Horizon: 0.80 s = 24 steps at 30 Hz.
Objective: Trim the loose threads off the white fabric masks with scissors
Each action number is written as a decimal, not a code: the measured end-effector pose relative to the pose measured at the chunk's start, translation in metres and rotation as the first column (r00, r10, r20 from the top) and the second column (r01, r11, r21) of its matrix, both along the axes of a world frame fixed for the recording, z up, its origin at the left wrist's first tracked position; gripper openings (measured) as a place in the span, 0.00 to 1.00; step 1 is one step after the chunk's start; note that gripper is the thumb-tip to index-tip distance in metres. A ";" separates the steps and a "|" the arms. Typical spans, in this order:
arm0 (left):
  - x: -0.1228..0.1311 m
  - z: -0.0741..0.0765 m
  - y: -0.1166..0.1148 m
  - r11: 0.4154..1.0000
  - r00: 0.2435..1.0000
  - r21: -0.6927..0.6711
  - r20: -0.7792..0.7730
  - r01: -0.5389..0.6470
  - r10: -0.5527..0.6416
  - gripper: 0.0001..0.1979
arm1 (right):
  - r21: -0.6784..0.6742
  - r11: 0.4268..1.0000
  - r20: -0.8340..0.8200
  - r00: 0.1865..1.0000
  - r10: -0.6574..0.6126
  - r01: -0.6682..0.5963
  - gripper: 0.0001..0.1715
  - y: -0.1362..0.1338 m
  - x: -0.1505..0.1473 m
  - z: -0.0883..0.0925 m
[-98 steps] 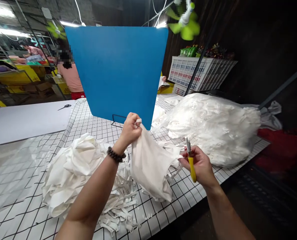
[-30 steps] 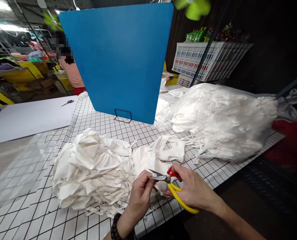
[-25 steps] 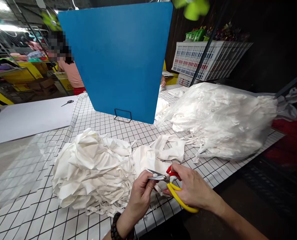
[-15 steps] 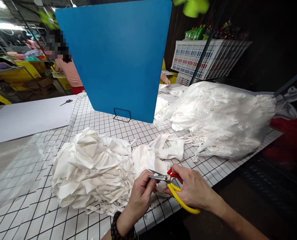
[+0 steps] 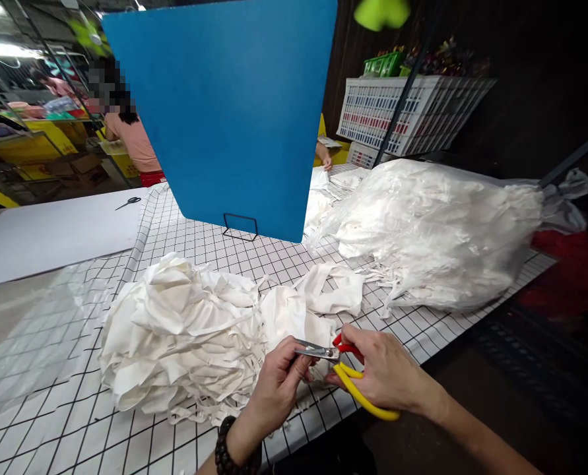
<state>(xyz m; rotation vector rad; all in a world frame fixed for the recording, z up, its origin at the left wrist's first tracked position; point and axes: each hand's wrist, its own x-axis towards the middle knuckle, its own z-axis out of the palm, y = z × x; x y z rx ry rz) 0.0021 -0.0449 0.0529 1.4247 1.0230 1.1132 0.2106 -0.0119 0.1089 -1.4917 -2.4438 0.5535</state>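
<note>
My right hand [image 5: 380, 369] grips a pair of scissors [image 5: 356, 389] with one red and one yellow handle. Their blades point left, nearly closed, over the fingertips of my left hand [image 5: 281, 376]. That left hand is pinched on a piece of white fabric [image 5: 318, 326], which lies beneath the blades; the exact bit between the fingers is mostly hidden. Left of the hands, a large heap of white cloth pieces [image 5: 175, 336] with thin strips spreads over the table. Another white piece [image 5: 336, 290] lies just beyond the scissors.
A blue panel [image 5: 229, 119] stands on the gridded tablecloth [image 5: 199, 237]. To the right lies a clear plastic bag [image 5: 442, 231] full of white cloth. Black scissors [image 5: 128, 203] rest on a white board [image 5: 61, 227]. Across the table shows another person's hand [image 5: 326, 158].
The scissor blades have come closer together. Both hands stay in nearly the same place, and the view has shifted slightly. The other person's hand across the table has moved a little.
</note>
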 end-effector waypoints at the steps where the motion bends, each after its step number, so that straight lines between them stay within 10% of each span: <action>1: -0.001 0.000 0.000 1.000 1.000 0.009 -0.021 0.005 -0.004 0.12 | -0.002 1.000 -0.004 1.000 0.003 -0.003 0.20 0.000 0.000 0.000; 11: -0.002 0.006 0.000 1.000 1.000 -0.023 -0.015 0.018 -0.018 0.14 | -0.013 1.000 -0.073 0.997 -0.017 0.016 0.18 0.001 -0.001 -0.005; 19: -0.009 0.007 0.012 0.996 0.995 -0.063 0.074 -0.056 0.061 0.13 | -0.311 0.950 -0.380 0.911 -0.160 0.037 0.22 0.017 0.022 -0.031; 24: -0.068 0.073 0.038 0.912 0.899 0.126 0.262 -0.391 0.350 0.09 | -0.406 0.892 -0.466 0.795 -0.389 0.199 0.22 0.048 0.036 -0.055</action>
